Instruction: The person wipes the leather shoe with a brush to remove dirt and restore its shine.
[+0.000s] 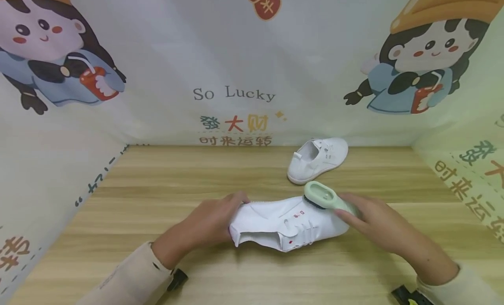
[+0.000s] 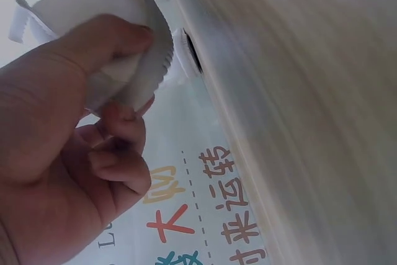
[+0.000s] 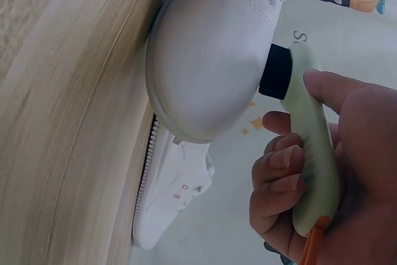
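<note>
A white lace-up shoe (image 1: 260, 215) is tilted on its side at mid-table, its opening facing the person and its toe to the right. The left hand (image 1: 208, 219) grips it by the heel; in the left wrist view the thumb (image 2: 105, 38) presses on the heel while the other fingers curl beneath. In the right hand (image 1: 378, 224) is a pale green shoe brush (image 1: 320, 194), held by its handle. Dark bristles (image 3: 276, 71) touch the shoe's upper in the right wrist view, where an orange cord (image 3: 315, 240) hangs from the handle end.
A second white shoe (image 1: 319, 158) stands upright behind, near the back edge of the wood-patterned table (image 1: 177, 178). Printed cloth walls (image 1: 165, 77) with cartoon figures and lettering enclose the back and both sides.
</note>
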Demonstrator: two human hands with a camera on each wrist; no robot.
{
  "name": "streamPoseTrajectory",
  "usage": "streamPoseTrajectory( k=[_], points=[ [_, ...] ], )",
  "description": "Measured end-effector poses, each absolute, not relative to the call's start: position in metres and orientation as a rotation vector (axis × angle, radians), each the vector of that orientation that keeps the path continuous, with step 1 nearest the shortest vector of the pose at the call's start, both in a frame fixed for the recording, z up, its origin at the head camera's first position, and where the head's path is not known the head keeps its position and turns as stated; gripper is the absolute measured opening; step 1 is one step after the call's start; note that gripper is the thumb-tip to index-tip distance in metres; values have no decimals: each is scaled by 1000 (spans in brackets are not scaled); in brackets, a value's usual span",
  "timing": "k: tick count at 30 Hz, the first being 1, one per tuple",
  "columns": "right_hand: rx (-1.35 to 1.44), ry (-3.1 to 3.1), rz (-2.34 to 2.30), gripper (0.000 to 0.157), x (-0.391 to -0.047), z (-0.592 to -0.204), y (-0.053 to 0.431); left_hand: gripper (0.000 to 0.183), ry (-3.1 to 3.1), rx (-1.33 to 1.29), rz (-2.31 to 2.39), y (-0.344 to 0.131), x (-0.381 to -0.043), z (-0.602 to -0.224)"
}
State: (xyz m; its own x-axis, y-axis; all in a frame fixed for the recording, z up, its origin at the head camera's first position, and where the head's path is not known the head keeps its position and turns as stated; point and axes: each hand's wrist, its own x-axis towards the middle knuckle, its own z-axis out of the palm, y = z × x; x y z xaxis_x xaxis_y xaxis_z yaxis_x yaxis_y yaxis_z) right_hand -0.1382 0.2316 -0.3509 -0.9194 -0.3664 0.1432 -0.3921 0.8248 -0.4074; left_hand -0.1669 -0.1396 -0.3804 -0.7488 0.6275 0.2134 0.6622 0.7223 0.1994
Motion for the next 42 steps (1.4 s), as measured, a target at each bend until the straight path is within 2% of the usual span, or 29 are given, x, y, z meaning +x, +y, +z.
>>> streamPoseTrajectory(
  k=[4, 14, 21, 29, 42],
  points=[
    [625, -2917, 692, 49, -139, -352, 231, 66, -2825, -1079, -530, -141, -166, -380],
    [628, -2895, 694, 50, -141, -354, 228, 78, -2837, -1218, -678, -147, -168, -383],
    [614, -2887, 683, 50, -145, -354, 230, 68, -2863, -1256, -745, -147, -170, -381],
    [592, -2916, 657, 49, -137, -352, 231, 38, -3017, -1135, -998, -148, -165, -379],
    [691, -2759, 518, 39, -136, -352, 228, 30, -3026, -1087, -811, -148, -169, -374]
  ],
)
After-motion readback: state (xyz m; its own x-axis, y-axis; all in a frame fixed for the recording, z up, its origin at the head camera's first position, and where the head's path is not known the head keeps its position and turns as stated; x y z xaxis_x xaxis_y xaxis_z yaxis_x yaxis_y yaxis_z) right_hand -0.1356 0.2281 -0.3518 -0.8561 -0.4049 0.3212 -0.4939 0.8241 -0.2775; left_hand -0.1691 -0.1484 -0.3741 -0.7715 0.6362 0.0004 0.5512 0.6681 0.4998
